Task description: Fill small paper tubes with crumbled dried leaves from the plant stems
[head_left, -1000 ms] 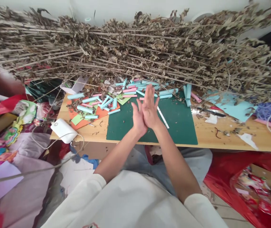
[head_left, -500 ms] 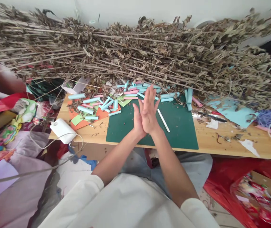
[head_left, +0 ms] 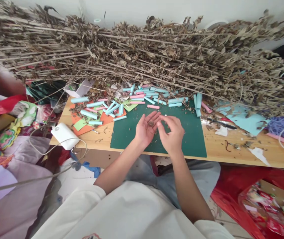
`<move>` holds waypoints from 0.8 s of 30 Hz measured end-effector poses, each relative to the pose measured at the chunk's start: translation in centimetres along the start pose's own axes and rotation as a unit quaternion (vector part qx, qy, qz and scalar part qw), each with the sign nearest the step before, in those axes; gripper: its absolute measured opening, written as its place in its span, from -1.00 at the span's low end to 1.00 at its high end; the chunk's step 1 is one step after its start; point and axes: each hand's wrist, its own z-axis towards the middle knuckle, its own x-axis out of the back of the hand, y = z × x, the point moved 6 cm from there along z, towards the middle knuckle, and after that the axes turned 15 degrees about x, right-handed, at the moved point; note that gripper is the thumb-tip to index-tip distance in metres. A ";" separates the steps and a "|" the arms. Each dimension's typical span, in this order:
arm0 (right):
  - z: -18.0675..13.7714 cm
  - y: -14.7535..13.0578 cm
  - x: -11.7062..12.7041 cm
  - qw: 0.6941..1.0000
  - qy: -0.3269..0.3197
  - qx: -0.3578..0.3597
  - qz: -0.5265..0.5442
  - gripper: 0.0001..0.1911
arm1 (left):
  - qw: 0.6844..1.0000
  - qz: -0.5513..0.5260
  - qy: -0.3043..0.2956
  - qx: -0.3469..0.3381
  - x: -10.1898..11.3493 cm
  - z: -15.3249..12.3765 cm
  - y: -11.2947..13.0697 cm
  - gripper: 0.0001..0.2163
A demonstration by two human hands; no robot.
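Observation:
My left hand (head_left: 145, 130) is held palm up over the green cutting mat (head_left: 124, 139), with its fingers stretched forward. A small brown clump of crushed dried leaf (head_left: 151, 123) rests in that palm. Close beside it, my right hand (head_left: 172, 132) has its fingers bent, with thumb and forefinger tips brought together near the left fingers. Whether a bit of leaf is between those tips is too small to tell. The right hand covers the mat's middle, where a white strip lay earlier. Blue paper rolls (head_left: 175, 100) and a pink paper roll (head_left: 153, 106) lie just beyond the hands.
Dried leafy stalks (head_left: 132, 49) stretch across the back of the wooden table (head_left: 231, 149). A white power bank (head_left: 65, 136) with a cable sits at the left edge. A black pen-like tool (head_left: 223, 123) and blue paper (head_left: 246, 116) lie right. A red bag (head_left: 228, 189) stands below.
My palms were pressed together; now they are apart. The left has turned palm up, showing the leaf clump, and the right has moved slightly right with fingers bent.

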 end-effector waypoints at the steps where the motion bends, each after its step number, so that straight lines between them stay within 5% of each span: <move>1: -0.3 -0.6 -0.3 0.999 -0.032 0.018 -0.006 -0.75 | 1.000 0.013 -0.007 -0.004 -0.2 -0.1 -0.1 -0.59; 5: -1.0 -0.7 -1.5 0.996 -0.083 0.027 0.008 -0.75 | 0.997 0.069 -0.022 -0.012 -0.6 -0.4 -0.5 -0.60; 14: -2.2 1.2 -0.7 0.992 0.021 -0.087 0.095 -0.76 | 0.930 0.335 0.060 -0.138 1.4 -1.4 0.0 -0.72; 21: -2.9 1.7 -1.8 0.962 -0.013 -0.122 0.242 -0.81 | 0.895 0.384 0.084 -0.211 2.7 -2.2 0.9 -0.80; 24: -3.1 2.3 -1.9 0.947 0.007 -0.147 0.286 -0.77 | 0.910 0.358 0.079 -0.194 3.0 -2.3 1.0 -0.73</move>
